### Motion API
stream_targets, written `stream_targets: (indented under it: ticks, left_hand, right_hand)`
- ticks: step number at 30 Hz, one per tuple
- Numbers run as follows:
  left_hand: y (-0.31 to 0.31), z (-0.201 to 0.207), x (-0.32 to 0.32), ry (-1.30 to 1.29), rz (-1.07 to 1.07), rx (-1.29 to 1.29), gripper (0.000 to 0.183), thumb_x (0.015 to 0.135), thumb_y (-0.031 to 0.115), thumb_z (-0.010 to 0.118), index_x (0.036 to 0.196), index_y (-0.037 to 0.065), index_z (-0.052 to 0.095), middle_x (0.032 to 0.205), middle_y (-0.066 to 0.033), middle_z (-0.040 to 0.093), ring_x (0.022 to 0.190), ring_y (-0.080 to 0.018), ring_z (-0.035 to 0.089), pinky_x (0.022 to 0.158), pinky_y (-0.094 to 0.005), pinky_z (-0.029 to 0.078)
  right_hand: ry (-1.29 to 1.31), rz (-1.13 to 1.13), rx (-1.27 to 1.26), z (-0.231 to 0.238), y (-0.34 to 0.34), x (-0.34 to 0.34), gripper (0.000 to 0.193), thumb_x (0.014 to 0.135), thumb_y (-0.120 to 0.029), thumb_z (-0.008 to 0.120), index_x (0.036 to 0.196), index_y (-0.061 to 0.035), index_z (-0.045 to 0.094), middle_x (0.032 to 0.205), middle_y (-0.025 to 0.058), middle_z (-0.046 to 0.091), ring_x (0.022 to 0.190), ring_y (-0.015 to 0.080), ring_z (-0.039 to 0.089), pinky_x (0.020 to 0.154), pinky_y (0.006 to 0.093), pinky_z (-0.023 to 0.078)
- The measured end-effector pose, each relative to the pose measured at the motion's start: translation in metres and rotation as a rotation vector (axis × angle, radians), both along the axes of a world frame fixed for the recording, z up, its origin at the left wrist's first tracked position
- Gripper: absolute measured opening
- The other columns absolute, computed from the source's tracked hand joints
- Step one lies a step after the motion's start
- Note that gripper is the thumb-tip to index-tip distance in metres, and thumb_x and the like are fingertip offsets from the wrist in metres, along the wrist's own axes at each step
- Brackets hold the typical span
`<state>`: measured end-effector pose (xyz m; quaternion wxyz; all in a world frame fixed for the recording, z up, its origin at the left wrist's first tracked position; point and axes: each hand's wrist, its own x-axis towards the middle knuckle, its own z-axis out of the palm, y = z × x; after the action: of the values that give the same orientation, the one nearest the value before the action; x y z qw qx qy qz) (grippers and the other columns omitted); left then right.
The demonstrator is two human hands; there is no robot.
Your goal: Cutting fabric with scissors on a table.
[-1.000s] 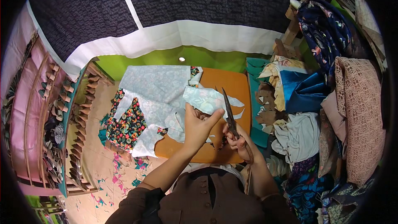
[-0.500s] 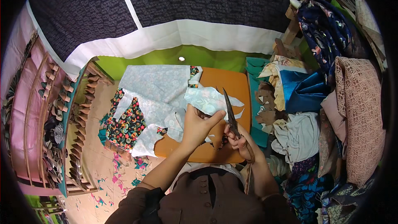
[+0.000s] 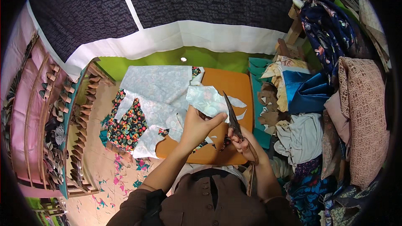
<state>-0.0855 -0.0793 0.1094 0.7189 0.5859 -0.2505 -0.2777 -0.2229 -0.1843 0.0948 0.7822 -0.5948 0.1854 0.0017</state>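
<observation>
Between thumb and fingers, my left hand (image 3: 200, 126) pinches a cut fabric piece (image 3: 206, 99), its pale side up. My right hand (image 3: 242, 141) grips large dark scissors (image 3: 234, 124), whose blades point away from me along the right edge of that piece. A narrow pale strip lies just right of the blades. Beneath both hands is an orange padded board (image 3: 228, 79). On its left half spreads a larger printed cloth (image 3: 159, 79), mostly pale underside up, with a black floral face (image 3: 133, 121) showing at the left. Small scraps lie near my wrists.
Wooden shoe forms stand in racks (image 3: 81, 121) at the left. Colourful scraps (image 3: 117, 180) litter the floor. To the right are piled fabrics, among them blue satin (image 3: 307, 92), a white cloth (image 3: 301, 138) and a pink lacy roll (image 3: 362, 121). A dark patterned curtain (image 3: 201, 8) hangs behind.
The scissor blades have tipped slightly left and now look closed together. The pale piece in my left hand has turned a little, with its right-hand strip more separated.
</observation>
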Motion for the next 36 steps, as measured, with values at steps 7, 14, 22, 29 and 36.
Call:
stream_targets:
  ticks: [7,14,22,29,36]
  left_hand:
    - [0.006,0.0,0.005,-0.147,-0.053,0.206,0.029,0.065,0.012,0.069,0.086,-0.002,0.054,0.077,-0.0066,0.058,0.071,-0.0122,0.055,0.064,-0.0257,0.044]
    - [0.007,-0.001,0.001,-0.095,-0.039,0.182,0.027,0.067,0.012,0.068,0.087,-0.001,0.055,0.078,-0.0051,0.059,0.07,-0.0127,0.055,0.064,-0.0257,0.044]
    - [0.004,-0.009,0.001,-0.129,0.024,0.19,0.037,0.07,0.012,0.068,0.097,-0.003,0.047,0.086,-0.0086,0.057,0.077,-0.0124,0.054,0.067,-0.026,0.044]
    - [0.0,-0.01,-0.002,-0.153,0.099,0.115,0.047,0.068,0.009,0.07,0.102,-0.002,0.039,0.086,-0.0088,0.056,0.077,-0.0134,0.055,0.068,-0.0252,0.045]
    - [-0.001,-0.011,0.0,-0.142,0.11,0.076,0.047,0.068,0.007,0.07,0.103,-0.002,0.039,0.089,-0.0092,0.055,0.078,-0.0132,0.055,0.067,-0.0249,0.045]
  right_hand:
    - [0.014,0.047,-0.038,0.004,-0.002,-0.001,0.084,0.052,-0.077,0.046,0.092,-0.0039,0.041,0.068,-0.0066,0.029,0.051,-0.0001,0.027,0.044,0.0145,0.021]
    - [0.148,0.072,0.036,-0.002,-0.009,-0.003,0.077,0.057,-0.073,0.048,0.091,-0.0044,0.042,0.067,-0.0067,0.029,0.049,-0.0003,0.027,0.043,0.0147,0.023]
    - [0.12,0.009,0.204,-0.014,-0.007,-0.005,0.074,0.059,-0.067,0.055,0.094,-0.0035,0.042,0.072,-0.0049,0.03,0.058,0.0001,0.03,0.046,0.0135,0.024]
    - [0.077,0.006,0.121,-0.006,-0.005,-0.007,0.07,0.063,-0.062,0.058,0.097,-0.0027,0.042,0.074,-0.0043,0.031,0.06,0.0005,0.03,0.05,0.0125,0.024]
    - [-0.013,0.117,-0.123,-0.012,-0.009,-0.008,0.08,0.06,-0.072,0.05,0.097,-0.0016,0.042,0.075,-0.0039,0.032,0.061,0.0025,0.029,0.052,0.0142,0.025]
